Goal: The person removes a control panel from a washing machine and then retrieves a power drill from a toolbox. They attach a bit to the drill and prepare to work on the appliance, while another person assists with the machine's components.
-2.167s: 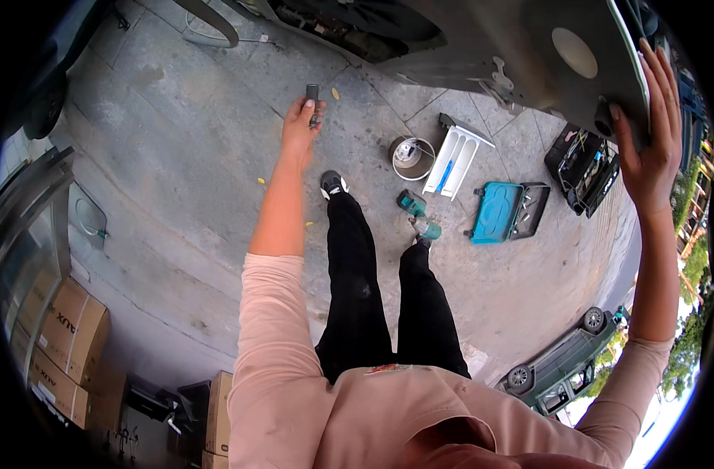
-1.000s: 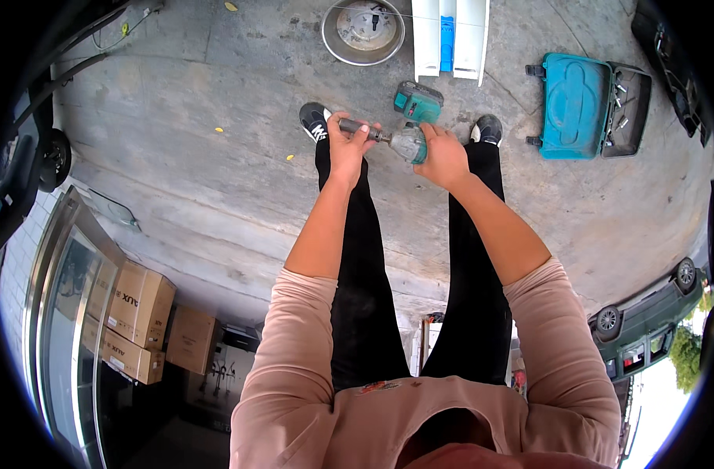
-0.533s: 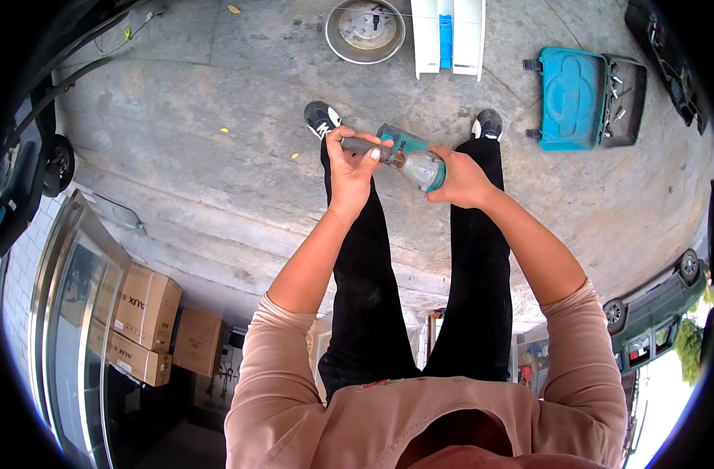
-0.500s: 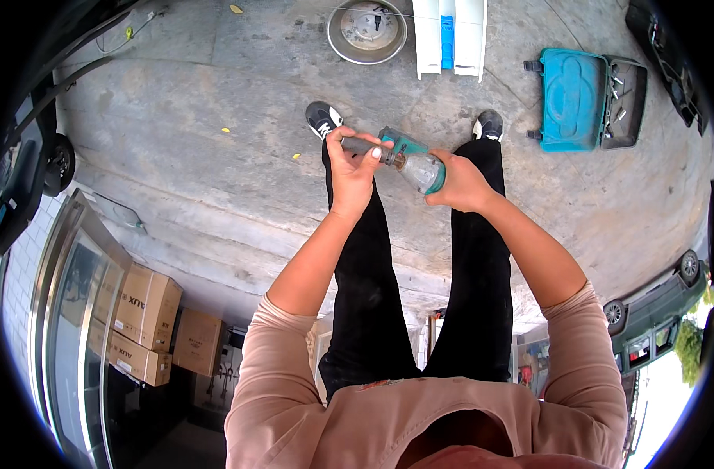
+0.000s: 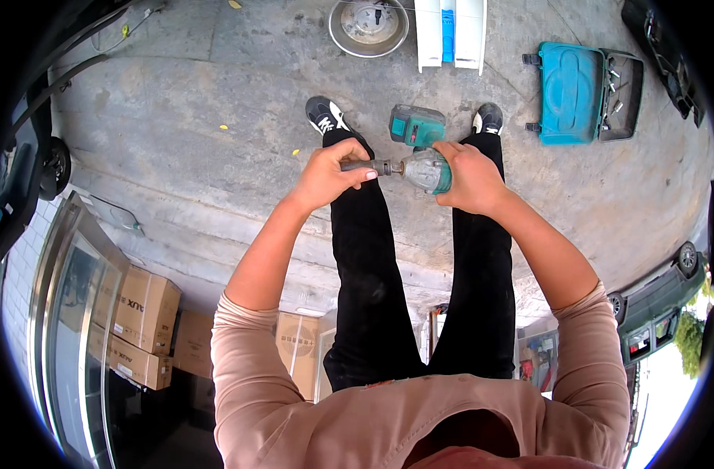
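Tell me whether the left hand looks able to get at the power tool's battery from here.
Probably yes: nothing visible stands between the left hand and the battery, though that hand holds the dark cylindrical attachment and would likely have to let go.

This looks like a workshop forecourt: concrete ground (image 5: 177,117), teal tool case (image 5: 568,94) at two o'clock, cartons (image 5: 144,313) at eight, car (image 5: 655,293) past three.

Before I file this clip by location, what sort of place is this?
Probably outside a shop or garage: an open teal case lies on concrete, cardboard boxes are stacked by a glass door, and a green vehicle stands at right.
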Demonstrator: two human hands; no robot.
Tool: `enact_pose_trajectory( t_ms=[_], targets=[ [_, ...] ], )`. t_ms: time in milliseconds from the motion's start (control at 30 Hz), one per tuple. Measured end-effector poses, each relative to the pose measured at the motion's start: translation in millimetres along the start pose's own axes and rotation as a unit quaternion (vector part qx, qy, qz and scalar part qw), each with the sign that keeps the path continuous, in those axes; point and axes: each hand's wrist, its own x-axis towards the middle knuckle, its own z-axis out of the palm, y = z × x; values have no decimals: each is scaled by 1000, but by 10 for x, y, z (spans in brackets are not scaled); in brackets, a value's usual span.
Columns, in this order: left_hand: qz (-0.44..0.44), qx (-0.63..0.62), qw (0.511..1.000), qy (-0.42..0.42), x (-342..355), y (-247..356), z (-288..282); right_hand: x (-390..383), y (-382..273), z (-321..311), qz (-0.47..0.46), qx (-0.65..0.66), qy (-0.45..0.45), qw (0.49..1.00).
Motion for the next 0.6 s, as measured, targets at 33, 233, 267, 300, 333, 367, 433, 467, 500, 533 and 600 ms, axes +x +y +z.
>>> enact_pose_trajectory(
  t_ms=[33, 233, 267, 300, 333, 367, 433, 467, 500, 533, 600],
  targets=[
    [31, 103, 993, -53, -36, 77, -48, -31, -18, -25, -6, -3, -9, 1000],
    [261, 475, 837, -79, -148, 218, 6, -252, -185, -53, -20, -16, -5, 1000],
    [266, 489, 826, -85, -160, 237, 11, -266, -186, -64, -12, -16, -9, 1000],
    [268, 504, 816, -90, -185, 266, 17, -273, -199, -93, -6, -15, -13, 1000],
    [290, 477, 827, -63, -209, 260, 49, -278, -209, -114, 0, -14, -18, 1000],
    [311, 449, 837, -35, -231, 248, 99, -284, -206, -123, -7, -11, -19, 1000],
    [339, 425, 839, 0, -236, 264, 180, -316, -173, -152, -18, -8, -19, 1000],
    [345, 431, 834, 8, -236, 274, 207, -320, -162, -156, -25, -11, -19, 999],
    [350, 438, 828, 15, -233, 299, 225, -316, -158, -156, -32, -15, -18, 999],
    [353, 443, 824, 10, -220, 325, 244, -312, -156, -157, -40, -18, -17, 999],
    [359, 453, 816, 3, -203, 386, 279, -297, -166, -181, -34, -9, -22, 999]
  ],
)
